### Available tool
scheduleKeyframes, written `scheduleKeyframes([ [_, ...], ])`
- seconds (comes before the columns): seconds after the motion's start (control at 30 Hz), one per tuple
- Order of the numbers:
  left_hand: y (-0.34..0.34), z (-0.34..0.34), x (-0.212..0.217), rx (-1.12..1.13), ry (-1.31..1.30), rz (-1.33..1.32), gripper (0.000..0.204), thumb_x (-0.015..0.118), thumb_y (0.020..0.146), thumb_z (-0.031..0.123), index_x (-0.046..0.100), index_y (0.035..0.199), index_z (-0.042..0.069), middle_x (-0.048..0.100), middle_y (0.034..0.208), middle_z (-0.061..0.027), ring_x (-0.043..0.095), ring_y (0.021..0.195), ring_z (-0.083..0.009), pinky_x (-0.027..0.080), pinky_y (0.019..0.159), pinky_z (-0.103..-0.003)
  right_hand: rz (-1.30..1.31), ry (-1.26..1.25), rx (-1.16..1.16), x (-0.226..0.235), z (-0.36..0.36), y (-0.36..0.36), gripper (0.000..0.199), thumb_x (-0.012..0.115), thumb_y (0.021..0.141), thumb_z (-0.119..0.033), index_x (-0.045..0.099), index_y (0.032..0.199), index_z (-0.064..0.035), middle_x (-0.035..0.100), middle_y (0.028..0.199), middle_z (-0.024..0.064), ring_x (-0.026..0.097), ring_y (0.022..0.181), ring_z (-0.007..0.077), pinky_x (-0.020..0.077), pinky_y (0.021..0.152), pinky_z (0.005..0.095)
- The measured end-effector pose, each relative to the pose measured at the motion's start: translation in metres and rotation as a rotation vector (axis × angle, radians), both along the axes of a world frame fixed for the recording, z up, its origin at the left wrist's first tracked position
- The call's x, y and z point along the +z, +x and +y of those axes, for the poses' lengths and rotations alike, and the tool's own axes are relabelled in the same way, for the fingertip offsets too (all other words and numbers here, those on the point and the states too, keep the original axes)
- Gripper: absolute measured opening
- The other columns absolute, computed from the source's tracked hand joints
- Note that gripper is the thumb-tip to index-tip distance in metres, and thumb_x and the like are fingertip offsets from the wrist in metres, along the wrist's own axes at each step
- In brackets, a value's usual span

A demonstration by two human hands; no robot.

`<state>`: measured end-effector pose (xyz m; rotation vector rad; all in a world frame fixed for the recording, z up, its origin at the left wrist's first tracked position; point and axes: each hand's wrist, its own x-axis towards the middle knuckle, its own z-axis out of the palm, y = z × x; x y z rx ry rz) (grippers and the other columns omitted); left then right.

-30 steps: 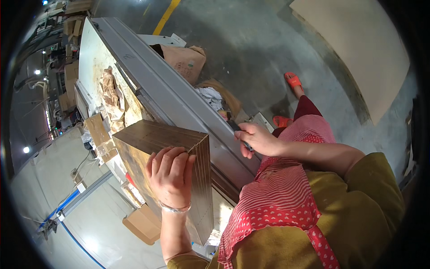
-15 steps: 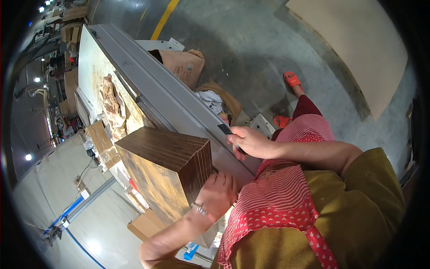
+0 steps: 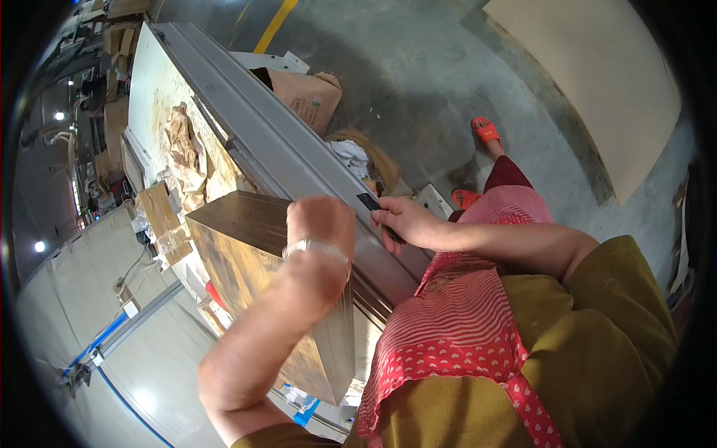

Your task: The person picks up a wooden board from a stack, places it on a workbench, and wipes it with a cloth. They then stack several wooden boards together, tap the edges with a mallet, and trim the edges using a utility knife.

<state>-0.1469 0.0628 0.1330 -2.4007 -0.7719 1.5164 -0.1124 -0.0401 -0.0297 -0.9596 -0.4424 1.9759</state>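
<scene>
A thick stack of dark wood-grain boards lies on the long grey workbench. My left hand rests on the stack's near right corner, fingers curled over its edge, a clear bangle on the wrist. To the right, my right hand rests on the bench's metal edge rail and is closed around a small black tool that sticks out from the fingers toward the stack.
Crumpled brown paper and small cardboard boxes lie on the bench beyond the stack. A brown paper sack and scraps sit on the concrete floor behind the bench. A large pale board lies on the floor at right.
My left hand slid from the top of the stack down to its near corner, then came up onto that corner. The right hand stayed at the bench rail with the black tool.
</scene>
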Motion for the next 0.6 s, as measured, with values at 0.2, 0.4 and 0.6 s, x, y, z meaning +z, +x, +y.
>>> scheduleKeyframes([
  [0.2, -0.018, 0.051, 0.022, 0.07, -0.187, -0.329, 0.012, 0.055, 0.084, 0.012, 0.063, 0.09, 0.004, 0.064, 0.085, -0.0143, 0.064, 0.081, -0.0277, 0.051, 0.072, -0.033, -0.052, 0.053, 0.007, 0.004, 0.001, 0.001, 0.024, 0.037, 0.096, -0.019, 0.049, 0.085, -0.0017, 0.056, 0.054, 0.0068, 0.054, 0.044, 0.0153, 0.0439, 0.046, 0.0272],
  [0.4, -0.091, 0.03, 0.062, 0.224, 0.121, -1.069, 0.03, 0.059, 0.088, 0.025, 0.058, 0.109, 0.004, 0.061, 0.11, -0.0142, 0.057, 0.105, -0.032, 0.045, 0.09, -0.039, -0.065, 0.078, -0.02, 0.02, 0.008, 0.005, 0.023, 0.037, 0.096, -0.019, 0.047, 0.088, -0.0004, 0.057, 0.055, 0.0075, 0.054, 0.044, 0.0146, 0.0437, 0.047, 0.0271],
  [0.6, -0.138, -0.017, 0.023, 0.388, 0.242, -1.105, 0.072, 0.035, 0.09, 0.058, 0.035, 0.137, 0.004, 0.026, 0.146, -0.0175, 0.023, 0.135, -0.0373, 0.019, 0.109, -0.047, -0.126, 0.174, -0.069, 0.053, 0.009, 0.002, 0.023, 0.035, 0.098, -0.019, 0.045, 0.088, 0.0001, 0.056, 0.054, 0.0068, 0.053, 0.046, 0.014, 0.0431, 0.047, 0.0274],
])
